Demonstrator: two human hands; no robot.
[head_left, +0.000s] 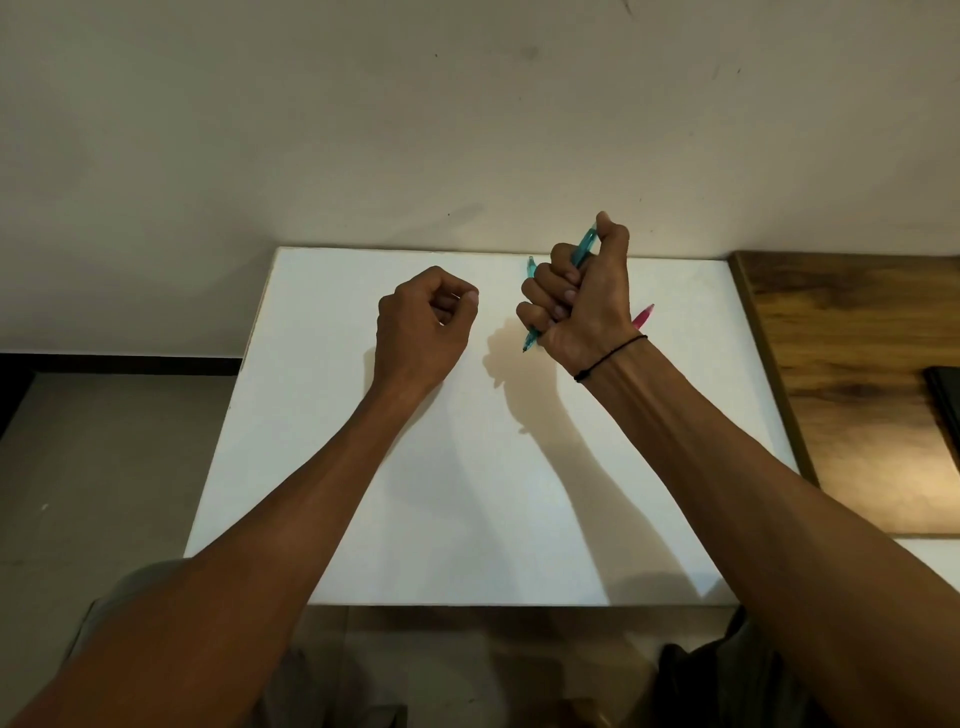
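Note:
My right hand is raised above the white table and grips a teal pen in its fist, thumb on the pen's top end and tip pointing down at the table. A second teal pen lies on the table just behind the fingers. A pink pen lies on the table to the right, half hidden by the wrist. My left hand hovers over the table to the left, fingers curled into a loose fist that holds nothing.
A pale wall rises right behind the table. A wooden board adjoins the table's right side, with a dark flat object at its right edge. Grey floor lies to the left.

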